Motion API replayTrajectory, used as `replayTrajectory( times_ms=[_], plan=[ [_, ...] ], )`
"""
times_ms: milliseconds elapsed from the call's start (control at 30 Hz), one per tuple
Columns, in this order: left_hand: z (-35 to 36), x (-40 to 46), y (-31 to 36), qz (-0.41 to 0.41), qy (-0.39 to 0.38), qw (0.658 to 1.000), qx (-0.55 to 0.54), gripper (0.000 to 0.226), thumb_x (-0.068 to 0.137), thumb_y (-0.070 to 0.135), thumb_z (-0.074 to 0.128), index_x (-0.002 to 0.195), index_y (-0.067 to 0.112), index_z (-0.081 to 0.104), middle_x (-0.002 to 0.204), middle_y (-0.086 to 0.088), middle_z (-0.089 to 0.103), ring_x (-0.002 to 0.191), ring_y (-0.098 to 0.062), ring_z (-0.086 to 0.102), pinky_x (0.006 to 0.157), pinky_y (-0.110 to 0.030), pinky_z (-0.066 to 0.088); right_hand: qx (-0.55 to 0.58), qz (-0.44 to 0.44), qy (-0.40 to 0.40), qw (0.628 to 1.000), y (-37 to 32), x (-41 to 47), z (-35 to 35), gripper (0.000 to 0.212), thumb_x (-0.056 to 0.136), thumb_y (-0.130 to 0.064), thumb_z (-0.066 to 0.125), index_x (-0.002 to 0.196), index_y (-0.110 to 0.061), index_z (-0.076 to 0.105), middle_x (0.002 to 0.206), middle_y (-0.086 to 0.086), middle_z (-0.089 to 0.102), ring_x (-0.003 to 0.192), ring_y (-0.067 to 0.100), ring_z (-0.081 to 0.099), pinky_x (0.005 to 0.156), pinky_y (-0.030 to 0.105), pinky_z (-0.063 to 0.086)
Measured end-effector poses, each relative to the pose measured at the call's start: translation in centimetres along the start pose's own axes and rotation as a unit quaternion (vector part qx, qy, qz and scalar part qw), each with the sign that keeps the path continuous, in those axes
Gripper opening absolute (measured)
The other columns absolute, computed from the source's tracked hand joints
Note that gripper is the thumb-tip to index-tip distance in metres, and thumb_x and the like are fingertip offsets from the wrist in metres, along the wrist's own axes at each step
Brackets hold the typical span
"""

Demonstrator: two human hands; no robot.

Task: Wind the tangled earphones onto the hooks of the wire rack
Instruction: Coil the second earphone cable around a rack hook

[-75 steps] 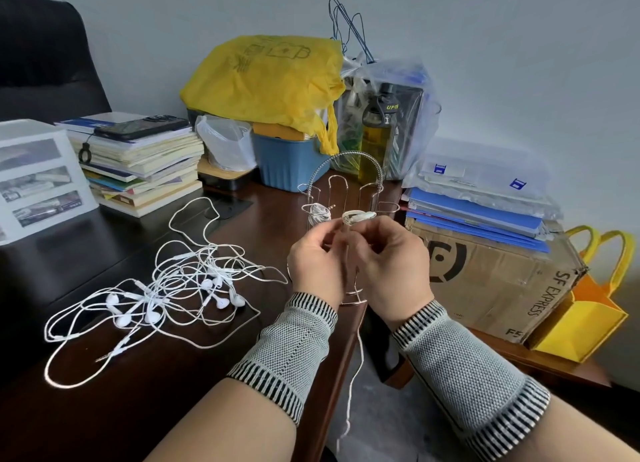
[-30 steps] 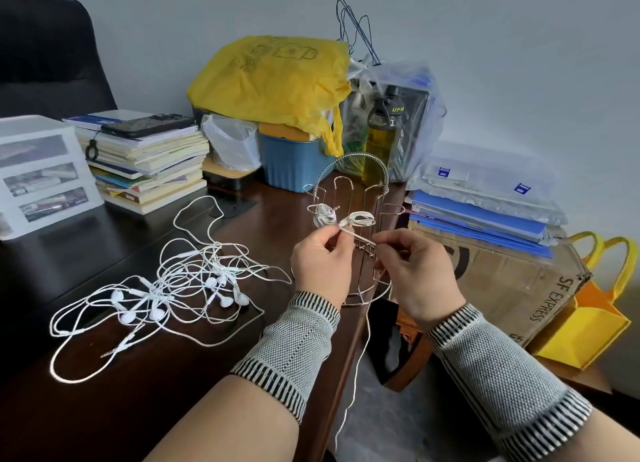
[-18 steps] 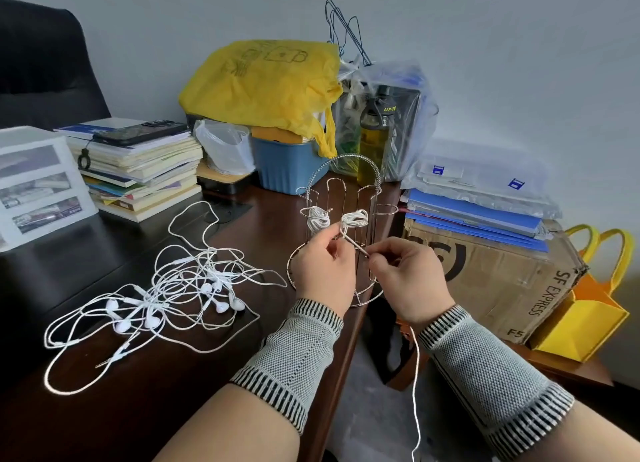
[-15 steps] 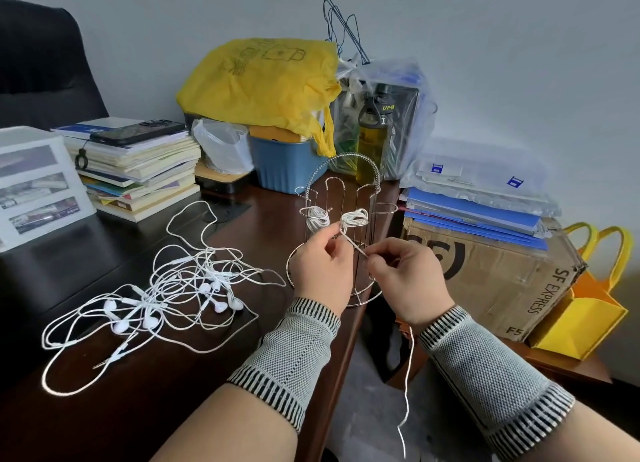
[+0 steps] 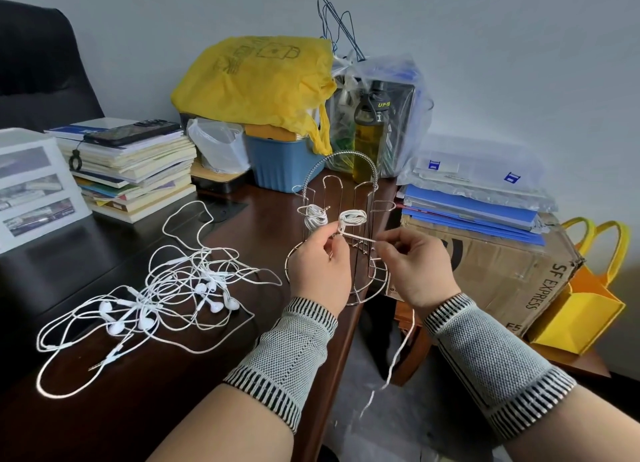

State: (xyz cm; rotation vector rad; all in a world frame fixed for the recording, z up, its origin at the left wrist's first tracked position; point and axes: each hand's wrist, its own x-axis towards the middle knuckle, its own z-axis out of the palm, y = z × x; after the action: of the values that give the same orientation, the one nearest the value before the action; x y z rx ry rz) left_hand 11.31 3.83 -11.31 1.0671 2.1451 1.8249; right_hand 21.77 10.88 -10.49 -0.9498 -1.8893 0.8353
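**Materials and surface finish, head view**

Wire rack (image 5: 341,198): thin bare metal wire, silvery, bright glints; its top handle looks coiled. Earphones (image 5: 166,299): white plastic buds, glossy; cords smooth and white. Bench (image 5: 131,385): dark wood, polished, shows reflections. Sleeve cuffs (image 5: 284,354): grey knitted cloth, matt, with ribbed black-and-white edging. Yellow bag (image 5: 252,80): thin, crinkled, slightly shiny, plastic-like. Blue bin (image 5: 284,163): matt ribbed plastic. Clear bags (image 5: 391,91): transparent film, glossy, creased. Cardboard box (image 5: 491,264): brown, matt, printed, with glossy tape strips. Book stack (image 5: 138,174): paper, matt page edges. Chair (image 5: 38,63): black, leather-like, soft sheen. Phone (image 5: 131,132): dark glossy face.
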Motion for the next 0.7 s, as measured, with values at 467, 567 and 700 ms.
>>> replayTrajectory(
  times_ms=[467,567,700],
  plan=[
    [0.3,0.0,-0.5,0.01,0.003,1.0,0.004,0.027,0.098,0.018,0.049,0.118,0.018,0.067,0.078,0.009,0.065,0.08,-0.017,0.062,0.086,-0.035,0.051,-0.079,-0.014,-0.076,0.994,-1.1,1.8,0.4,0.026,0.092,-0.008,0.048,0.108,-0.016,0.067,0.054,-0.01,0.051,0.035,0.0,0.043,0.042,0.012,0.028],
    [0.2,0.0,-0.5,0.012,0.001,1.0,0.011,0.029,0.098,0.02,0.05,0.123,0.02,0.065,0.092,-0.001,0.072,0.09,-0.019,0.064,0.09,-0.035,0.05,-0.066,-0.018,-0.073,0.995,-1.3,1.8,0.3,0.028,0.091,-0.007,0.048,0.109,-0.014,0.068,0.054,-0.009,0.049,0.036,0.0,0.042,0.043,0.012,0.027],
    [0.2,0.1,-0.5,0.026,-0.007,0.999,0.028,0.034,0.098,0.023,0.05,0.131,0.024,0.06,0.097,-0.004,0.073,0.091,-0.022,0.065,0.089,-0.036,0.05,-0.077,-0.029,-0.081,0.993,-1.8,1.8,0.0,0.03,0.091,-0.006,0.048,0.114,-0.015,0.065,0.054,-0.01,0.048,0.035,-0.001,0.043,0.043,0.011,0.029]
  ],
)
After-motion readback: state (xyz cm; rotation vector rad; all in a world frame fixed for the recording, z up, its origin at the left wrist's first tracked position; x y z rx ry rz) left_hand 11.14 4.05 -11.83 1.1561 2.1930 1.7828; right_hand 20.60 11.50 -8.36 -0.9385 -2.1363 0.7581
